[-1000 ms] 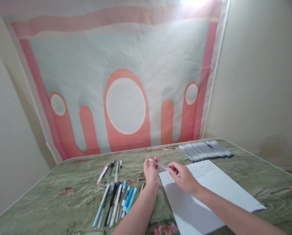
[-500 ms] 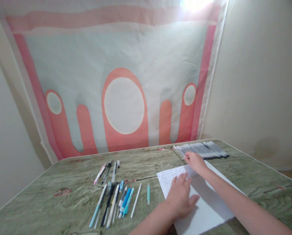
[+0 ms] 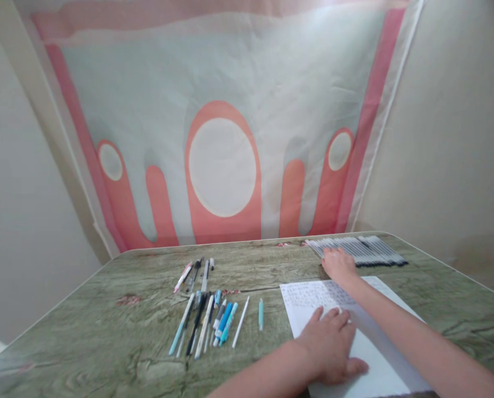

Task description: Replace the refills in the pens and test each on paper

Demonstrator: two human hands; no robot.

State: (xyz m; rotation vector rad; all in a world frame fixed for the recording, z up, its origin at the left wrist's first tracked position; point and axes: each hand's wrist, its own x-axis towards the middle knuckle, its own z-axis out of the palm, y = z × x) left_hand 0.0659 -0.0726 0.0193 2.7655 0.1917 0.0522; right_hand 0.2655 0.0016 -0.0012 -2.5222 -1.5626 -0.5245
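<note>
White paper (image 3: 300,301) with handwriting near its top lies at the lower right. My left hand (image 3: 330,342) rests on the paper, fingers spread, holding nothing. Beyond the paper's top edge, my right hand (image 3: 339,265) touches the left end of a row of thin clear pens with dark tips (image 3: 367,251). Its fingers are bent and partly hidden, so what they hold, if anything, cannot be made out.
Left of the paper lie a mint pen (image 3: 261,315), a white pen (image 3: 241,322) and a pile of pens (image 3: 197,326). Farther back sits a smaller group of pens (image 3: 183,277). A patterned cloth (image 3: 226,226) hangs behind the wooden table (image 3: 85,298).
The view has shifted, so the scene sits further right and higher for the pens. My right hand has turned palm down at the row's left end; my left hand now lies lower on the paper.
</note>
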